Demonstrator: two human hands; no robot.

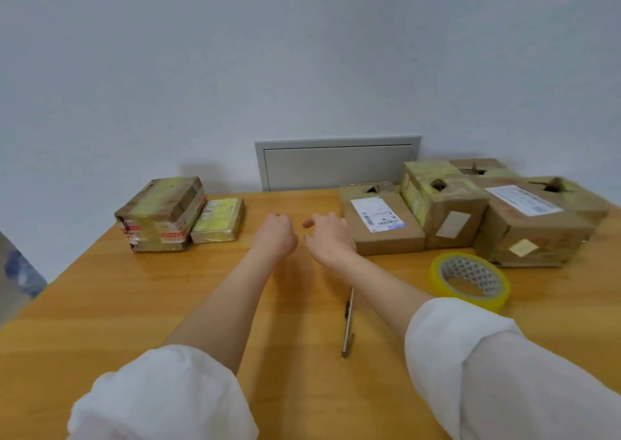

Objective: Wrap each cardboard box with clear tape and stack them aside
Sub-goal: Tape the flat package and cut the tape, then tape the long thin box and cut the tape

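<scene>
- Lying nearest on the table (pixel 100 305), a thin tool (pixel 347 325) is between the forearms.
- Tape (pixel 470 281) sits right of it.
- Left hand (pixel 274 234) loosely curled, right hand (pixel 331 234) relaxed; both empty, the right just beside a labelled box (pixel 383 224).
- Taped boxes (pixel 161 217) far left, more boxes (pixel 524 214) far right.

The tabletop (pixel 100 305) is smooth wood with a soft sheen. The cardboard boxes (pixel 386 224) are matt brown, partly under glossy yellowish tape. The tape roll (pixel 470 280) is shiny translucent plastic. The sleeves (pixel 161 396) are white cloth.
</scene>
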